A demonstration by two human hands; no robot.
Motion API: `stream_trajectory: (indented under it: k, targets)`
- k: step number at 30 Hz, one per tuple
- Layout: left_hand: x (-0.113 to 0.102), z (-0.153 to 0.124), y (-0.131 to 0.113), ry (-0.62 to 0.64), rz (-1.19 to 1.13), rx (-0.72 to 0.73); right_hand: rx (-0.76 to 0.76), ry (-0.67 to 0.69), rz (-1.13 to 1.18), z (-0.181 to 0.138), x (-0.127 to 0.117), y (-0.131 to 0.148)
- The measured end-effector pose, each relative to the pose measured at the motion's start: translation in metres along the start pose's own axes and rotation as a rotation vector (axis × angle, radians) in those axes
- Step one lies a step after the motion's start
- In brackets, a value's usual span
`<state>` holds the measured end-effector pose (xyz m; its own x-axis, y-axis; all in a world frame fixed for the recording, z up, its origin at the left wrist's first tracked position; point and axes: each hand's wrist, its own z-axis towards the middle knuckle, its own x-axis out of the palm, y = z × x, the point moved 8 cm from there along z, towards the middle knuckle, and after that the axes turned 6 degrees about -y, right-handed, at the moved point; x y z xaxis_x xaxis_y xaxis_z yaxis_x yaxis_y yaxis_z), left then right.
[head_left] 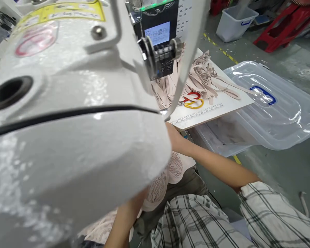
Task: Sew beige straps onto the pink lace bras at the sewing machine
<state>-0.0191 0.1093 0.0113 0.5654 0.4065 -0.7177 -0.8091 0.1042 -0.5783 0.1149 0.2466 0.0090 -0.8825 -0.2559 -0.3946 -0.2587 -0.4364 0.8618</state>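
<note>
The white head of a sewing machine (93,148) fills the left of the head view and covers most of both my hands. My right hand (172,135) shows only near the wrist, at the machine's right edge; its fingers are hidden. My left forearm (126,217) runs up beneath the machine head, and the hand at its end is hidden. Between my arms, pale pink lace fabric (157,189) with rounded, cup-like parts hangs over my lap. I cannot see whether either hand grips it. More pale fabric (100,229) lies at the lower left, beside my left forearm.
A white board (209,115) carries a heap of beige strips (201,75), scissors with red and yellow handles (193,104) and a ruler (196,113). A control panel (157,34) stands behind. Right are a clear bin lid (279,113), a plastic bin (232,26) and a red stool (281,29).
</note>
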Motion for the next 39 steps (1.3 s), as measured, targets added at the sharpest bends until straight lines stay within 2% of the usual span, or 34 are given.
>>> stream_trajectory:
  k: [3,9,15,23,32,37,39]
  targets:
    - [-0.008,-0.001,0.004,-0.077,0.043,-0.004,-0.018,-0.024,-0.016,-0.001,0.000,0.002]
    - [-0.019,-0.002,0.008,-0.120,0.086,-0.054,-0.017,-0.036,0.014,-0.001,0.000,0.004]
    - [-0.022,0.006,-0.006,-0.182,0.069,0.015,-0.066,-0.049,0.030,-0.001,0.002,0.005]
    - [-0.017,0.010,-0.014,-0.153,0.087,0.050,-0.031,-0.049,-0.036,-0.002,0.000,-0.001]
    - [-0.012,0.014,-0.018,-0.145,0.082,0.041,-0.037,-0.057,0.053,-0.001,-0.003,-0.002]
    - [-0.011,0.010,-0.013,-0.172,0.081,0.003,-0.083,-0.097,0.098,-0.003,-0.004,-0.005]
    - [-0.007,0.008,-0.006,-0.123,0.051,-0.049,-0.081,-0.119,0.117,-0.004,-0.005,-0.007]
